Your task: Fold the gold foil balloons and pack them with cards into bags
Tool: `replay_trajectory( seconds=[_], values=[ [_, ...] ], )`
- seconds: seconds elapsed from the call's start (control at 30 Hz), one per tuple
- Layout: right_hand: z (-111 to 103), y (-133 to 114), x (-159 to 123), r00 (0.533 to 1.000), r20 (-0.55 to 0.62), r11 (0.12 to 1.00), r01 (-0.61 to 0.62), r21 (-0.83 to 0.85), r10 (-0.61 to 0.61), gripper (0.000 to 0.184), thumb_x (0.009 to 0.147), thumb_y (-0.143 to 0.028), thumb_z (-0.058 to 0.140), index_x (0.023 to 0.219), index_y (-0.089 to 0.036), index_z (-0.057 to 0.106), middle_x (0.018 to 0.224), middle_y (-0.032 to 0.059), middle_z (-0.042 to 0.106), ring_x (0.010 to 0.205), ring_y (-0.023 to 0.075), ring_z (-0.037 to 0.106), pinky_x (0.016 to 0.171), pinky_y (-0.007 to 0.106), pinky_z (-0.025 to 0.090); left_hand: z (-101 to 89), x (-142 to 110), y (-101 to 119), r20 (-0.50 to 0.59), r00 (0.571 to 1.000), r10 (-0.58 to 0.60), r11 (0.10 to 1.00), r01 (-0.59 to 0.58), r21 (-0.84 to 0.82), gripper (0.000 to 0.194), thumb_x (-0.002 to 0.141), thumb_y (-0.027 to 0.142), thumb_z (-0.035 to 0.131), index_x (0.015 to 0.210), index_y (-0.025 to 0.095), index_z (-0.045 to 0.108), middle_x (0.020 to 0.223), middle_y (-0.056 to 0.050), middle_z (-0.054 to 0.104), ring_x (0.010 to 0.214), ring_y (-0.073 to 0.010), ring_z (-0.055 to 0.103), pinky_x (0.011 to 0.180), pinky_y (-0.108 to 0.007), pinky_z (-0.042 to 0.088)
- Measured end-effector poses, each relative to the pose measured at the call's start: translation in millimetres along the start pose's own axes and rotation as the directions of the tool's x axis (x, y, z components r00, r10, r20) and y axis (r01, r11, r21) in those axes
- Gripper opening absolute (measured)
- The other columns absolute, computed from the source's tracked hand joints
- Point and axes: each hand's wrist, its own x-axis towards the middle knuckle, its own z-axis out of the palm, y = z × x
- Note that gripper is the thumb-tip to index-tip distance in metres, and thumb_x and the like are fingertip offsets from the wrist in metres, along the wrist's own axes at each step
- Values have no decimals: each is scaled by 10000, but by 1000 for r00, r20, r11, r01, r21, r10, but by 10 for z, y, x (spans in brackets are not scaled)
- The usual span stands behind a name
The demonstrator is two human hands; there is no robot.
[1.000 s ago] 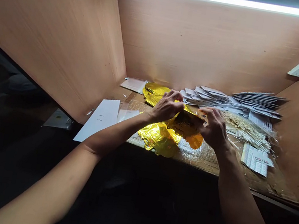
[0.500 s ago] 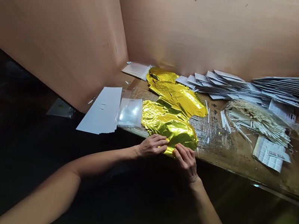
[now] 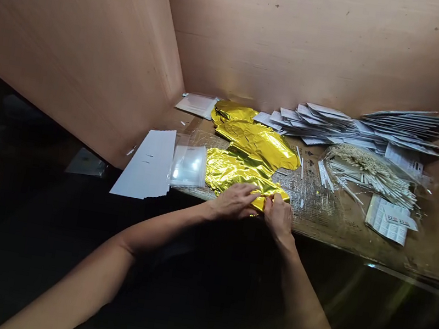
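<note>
A crinkled gold foil sheet (image 3: pixel 244 168) lies on the wooden table (image 3: pixel 339 222) near its front edge. My left hand (image 3: pixel 234 200) presses on the sheet's near edge with its fingers curled over a fold. My right hand (image 3: pixel 278 214) pinches the same edge just to the right, and the two hands almost touch. More gold foil (image 3: pixel 257 137) lies behind, stretching toward the back wall.
White paper sheets (image 3: pixel 148 167) and a clear plastic bag (image 3: pixel 189 165) lie to the left. At the back right are stacked white cards (image 3: pixel 358 128), a bundle of white sticks in plastic (image 3: pixel 368 174) and a printed leaflet (image 3: pixel 388 224). Wooden walls enclose the table.
One second ago both hands held the foil up over the middle of the table. The foil now lies flat, and both hands have come to its near edge and folded it over.
</note>
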Motion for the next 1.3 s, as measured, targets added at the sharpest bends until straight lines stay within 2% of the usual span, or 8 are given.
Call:
replay_trajectory(
  seconds=[0.3,0.43,0.53,0.6,0.73,0.83,1.1,1.3],
  values=[
    [-261,282,-352,844,56,840,520,157,-533,251,989,-355,612,1159,-205,720,1152,150,766,1062,311,670,941,408,414,-15,-168,-137,158,971,177,943,-122,-310,226,1019,241,550,1112,197,751,1164,-100,779,1054,-245,693,914,-344,493],
    [-311,332,377,873,351,873,151,465,-338,247,909,-356,606,724,-207,674,679,32,663,675,195,573,663,303,385,-242,359,-459,343,931,-127,863,275,-424,167,973,282,625,904,191,747,794,-45,722,724,-200,653,706,-297,473],
    [-343,369,778,867,426,861,7,509,-259,337,804,-424,679,566,-202,591,509,-11,526,516,140,450,536,275,300,-336,426,-459,34,900,-435,760,387,-523,92,930,232,676,975,176,734,888,-74,736,831,-219,686,799,-321,522],
    [-338,376,788,881,410,848,-20,529,-235,380,771,-476,698,542,-204,564,482,-17,498,484,126,421,499,265,279,-285,250,-275,-67,817,-573,608,369,-702,153,978,296,641,1000,165,718,928,-94,746,856,-211,700,842,-344,554],
    [-192,270,211,910,364,730,-112,675,-197,471,833,-647,640,696,-196,621,601,18,610,543,157,515,497,268,380,49,-214,253,400,763,-507,-110,403,-908,412,903,526,759,982,126,693,906,-116,765,809,-193,739,800,-346,601],
    [-96,110,-373,913,378,491,-262,831,-151,482,840,-674,726,790,-200,656,697,38,667,610,188,582,553,297,478,198,-395,460,457,684,-568,-334,315,-888,540,801,604,832,983,116,688,911,-99,762,802,-187,730,783,-329,596],
    [-143,-150,-650,882,422,89,-412,907,-212,347,811,-484,851,1028,-249,717,849,27,748,699,198,676,690,330,567,-367,-486,286,358,869,-342,-190,310,-932,331,856,402,794,1041,131,748,912,-59,747,799,-156,672,761,-264,512],
    [-110,-271,-526,934,349,37,-347,937,-77,181,870,-395,682,836,-257,569,741,-4,670,621,186,631,597,308,520,-606,-507,193,265,911,-316,99,309,-946,182,872,273,638,918,153,766,923,-63,688,802,-164,642,714,-282,519]
  ],
)
